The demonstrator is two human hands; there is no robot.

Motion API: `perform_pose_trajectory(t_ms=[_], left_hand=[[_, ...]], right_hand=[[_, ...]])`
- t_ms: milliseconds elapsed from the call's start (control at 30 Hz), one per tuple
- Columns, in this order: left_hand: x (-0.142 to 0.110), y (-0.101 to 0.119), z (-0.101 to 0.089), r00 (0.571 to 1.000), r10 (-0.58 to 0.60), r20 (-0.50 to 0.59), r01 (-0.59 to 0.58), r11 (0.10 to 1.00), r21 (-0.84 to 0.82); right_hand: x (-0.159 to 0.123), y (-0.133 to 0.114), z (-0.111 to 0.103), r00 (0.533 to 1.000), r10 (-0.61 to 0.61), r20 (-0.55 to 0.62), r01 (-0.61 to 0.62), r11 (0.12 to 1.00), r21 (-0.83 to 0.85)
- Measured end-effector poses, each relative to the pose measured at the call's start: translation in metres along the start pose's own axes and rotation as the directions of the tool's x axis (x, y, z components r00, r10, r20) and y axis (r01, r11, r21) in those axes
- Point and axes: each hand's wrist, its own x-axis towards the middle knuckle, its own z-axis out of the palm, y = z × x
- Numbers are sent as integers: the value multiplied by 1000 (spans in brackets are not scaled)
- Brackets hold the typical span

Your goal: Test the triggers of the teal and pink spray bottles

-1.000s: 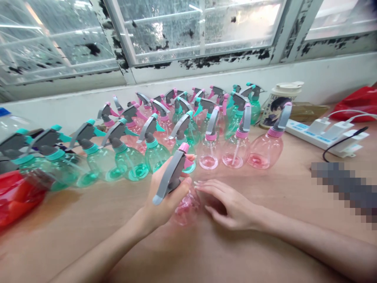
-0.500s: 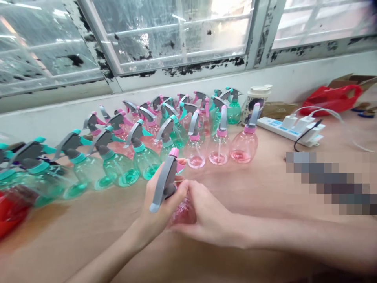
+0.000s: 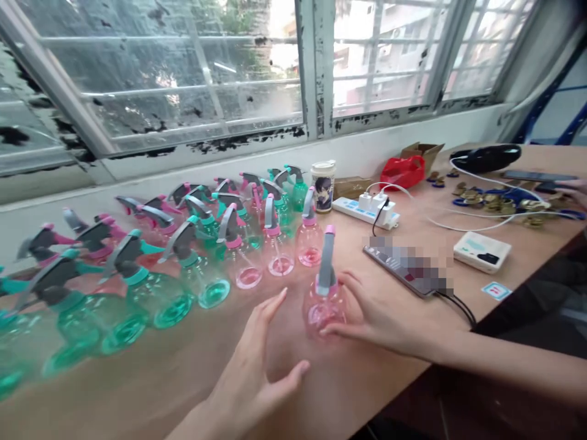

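Note:
A clear pink spray bottle (image 3: 324, 305) with a grey and pink trigger head stands upright on the table. My right hand (image 3: 371, 311) grips its body from the right, thumb in front and fingers behind. To the left of that bottle my left hand (image 3: 257, 360) is open, thumb and fingers apart, touching nothing. Just behind stand more pink spray bottles, one (image 3: 309, 241) at the right end of its row and another (image 3: 279, 250) beside it. A green spray bottle (image 3: 158, 299) is among several on the left.
A patterned cup (image 3: 323, 186) stands by the wall. A power strip (image 3: 367, 211) with plugs, a phone (image 3: 398, 269) and a white box-shaped device (image 3: 481, 252) lie on the right. Beyond are a red bag (image 3: 402, 172), brass-coloured parts (image 3: 499, 203) and another person's hand (image 3: 575, 192).
The pink spray bottle has moved right, beside the row's end. My left hand has let go of it and opened; my right hand still holds it. The view has swung right.

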Motion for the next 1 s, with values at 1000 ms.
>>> perform_pose_trajectory(t_ms=[1000], left_hand=[[33,-8,16,988,-75,-138,67,996,-62]], right_hand=[[98,133,-44,993,118,-10,-119,987,-111]])
